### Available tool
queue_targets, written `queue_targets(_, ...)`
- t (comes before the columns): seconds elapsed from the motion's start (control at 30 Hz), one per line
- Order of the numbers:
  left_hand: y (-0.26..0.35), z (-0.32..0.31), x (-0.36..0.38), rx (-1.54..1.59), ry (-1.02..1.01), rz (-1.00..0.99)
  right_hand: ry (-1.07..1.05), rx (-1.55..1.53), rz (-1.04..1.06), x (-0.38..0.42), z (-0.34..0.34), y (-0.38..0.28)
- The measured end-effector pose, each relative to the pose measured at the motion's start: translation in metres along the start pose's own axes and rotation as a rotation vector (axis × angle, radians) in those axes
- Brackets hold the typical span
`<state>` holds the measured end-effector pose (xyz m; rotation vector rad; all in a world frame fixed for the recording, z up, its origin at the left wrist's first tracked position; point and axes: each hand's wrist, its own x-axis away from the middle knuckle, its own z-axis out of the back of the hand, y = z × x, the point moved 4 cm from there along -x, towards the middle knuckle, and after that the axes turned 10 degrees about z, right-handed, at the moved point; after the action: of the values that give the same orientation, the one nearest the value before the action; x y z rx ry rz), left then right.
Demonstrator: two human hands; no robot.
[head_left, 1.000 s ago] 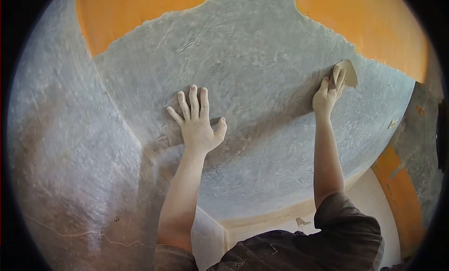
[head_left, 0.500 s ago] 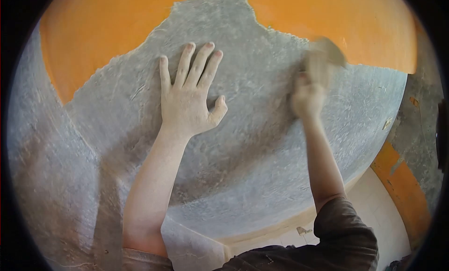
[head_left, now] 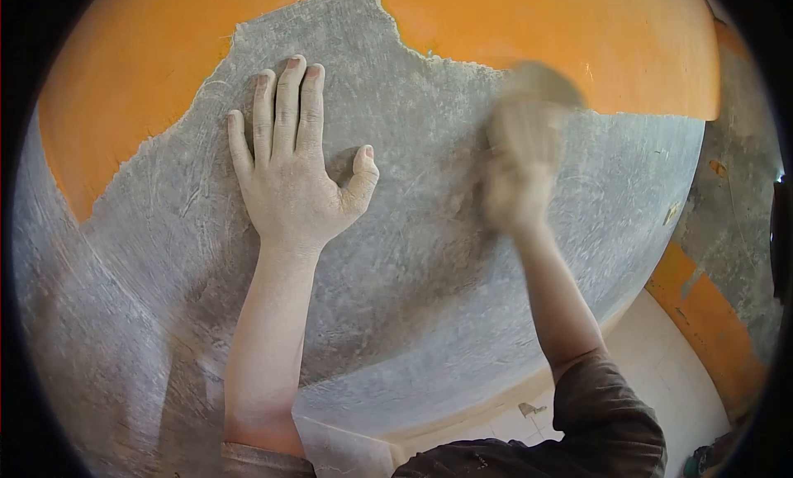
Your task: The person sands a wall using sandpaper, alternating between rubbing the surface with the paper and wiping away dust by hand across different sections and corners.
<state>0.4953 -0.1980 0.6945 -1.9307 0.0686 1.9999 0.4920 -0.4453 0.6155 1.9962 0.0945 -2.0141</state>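
Observation:
My left hand (head_left: pixel 293 193) lies flat against the grey wall (head_left: pixel 413 230), fingers stretched upward and thumb out to the side. Pale dust covers its skin, and it holds nothing. To the right, my right hand (head_left: pixel 520 177) is smeared by motion, pressed near the wall around a round, flat tan pad (head_left: pixel 545 82). The pad's upper edge sticks out beyond the fingers and overlaps the ragged lower border of the orange paint (head_left: pixel 537 20). Blur hides what exact kind of pad it is and how the fingers sit on it.
Another grey wall face with an orange band (head_left: pixel 702 313) stands at the far right. Below lies a pale tiled floor (head_left: pixel 661 371) with a small scrap (head_left: pixel 531 409) on it. A wall corner runs down the left side.
The view has shifted, so the wall and my left hand appear farther left. My right hand and the pad have also moved slightly left in view and stay blurred.

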Motion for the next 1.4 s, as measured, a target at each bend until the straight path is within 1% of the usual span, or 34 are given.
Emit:
queue_targets(0.03,0.0,0.001,0.0,-0.005,0.003,0.003,-0.096,-0.066,0.182,-0.002,-0.005,-0.026)
queue_targets(0.1,-0.002,0.003,0.002,-0.015,-0.004,-0.003,-0.182,-0.162,0.385,-0.009,0.001,-0.038)
queue_targets(0.13,-0.006,0.004,0.003,-0.02,-0.008,-0.008,-0.077,-0.124,0.266,-0.016,0.003,-0.019)
queue_targets(0.2,-0.015,0.007,0.006,-0.04,-0.011,0.007,0.126,-0.055,0.041,-0.026,0.011,0.049)
queue_targets(0.23,-0.022,0.009,0.011,-0.051,-0.013,0.023,0.205,-0.094,-0.23,-0.027,0.015,0.073)
queue_targets(0.3,-0.033,0.012,0.018,-0.067,-0.009,0.049,0.221,0.132,-0.264,-0.022,0.007,0.063)
queue_targets(0.37,-0.041,0.014,0.025,-0.073,0.005,0.074,-0.003,0.116,0.157,-0.036,0.009,-0.002)
queue_targets(0.4,-0.045,0.014,0.028,-0.078,0.006,0.084,-0.278,0.138,0.239,-0.031,0.003,-0.033)
queue_targets(0.43,-0.046,0.015,0.031,-0.079,-0.008,0.095,-0.128,-0.179,0.378,-0.021,-0.002,-0.054)
queue_targets(0.47,-0.049,0.017,0.033,-0.082,-0.019,0.103,-0.296,-0.261,0.568,-0.013,-0.006,-0.066)
queue_targets(0.57,-0.063,0.023,0.036,-0.081,0.001,0.126,-0.114,-0.272,0.389,-0.06,-0.009,-0.032)
queue_targets(0.6,-0.068,0.025,0.038,-0.077,0.013,0.136,-0.023,-0.13,0.381,-0.083,-0.003,-0.015)
queue_targets(0.7,-0.091,0.031,0.044,-0.082,0.033,0.162,0.228,0.061,0.105,-0.11,-0.008,-0.012)
queue_targets(0.73,-0.098,0.033,0.046,-0.086,0.038,0.179,0.176,0.022,0.171,-0.112,-0.009,-0.037)
queue_targets(0.83,-0.12,0.042,0.055,-0.103,0.032,0.226,-0.128,-0.387,0.829,-0.078,-0.025,-0.122)
queue_targets(0.93,-0.145,0.052,0.062,-0.112,0.033,0.26,-0.067,-0.35,0.877,-0.104,-0.025,-0.128)
queue_targets(1.0,-0.167,0.06,0.07,-0.115,0.048,0.292,0.071,-0.218,0.595,-0.152,-0.015,-0.098)
queue_targets(1.03,-0.177,0.063,0.076,-0.114,0.055,0.299,0.175,-0.172,0.379,-0.169,-0.008,-0.089)
queue_targets(1.07,-0.187,0.065,0.082,-0.111,0.062,0.303,0.288,-0.041,0.294,-0.173,-0.013,-0.081)
queue_targets(1.17,-0.204,0.073,0.093,-0.098,0.064,0.302,0.159,0.007,0.397,-0.15,-0.025,-0.138)
queue_targets(1.23,-0.21,0.079,0.101,-0.101,0.048,0.321,-0.026,-0.149,0.86,-0.115,-0.038,-0.198)
queue_targets(1.3,-0.215,0.087,0.107,-0.125,0.023,0.35,-0.175,-0.423,1.003,-0.103,-0.048,-0.223)
queue_targets(1.33,-0.22,0.091,0.112,-0.104,0.046,0.357,-0.248,-0.563,1.072,-0.101,-0.05,-0.235)
queue_targets(1.4,-0.23,0.092,0.127,-0.067,0.093,0.378,-0.125,-0.466,0.756,-0.144,-0.045,-0.225)
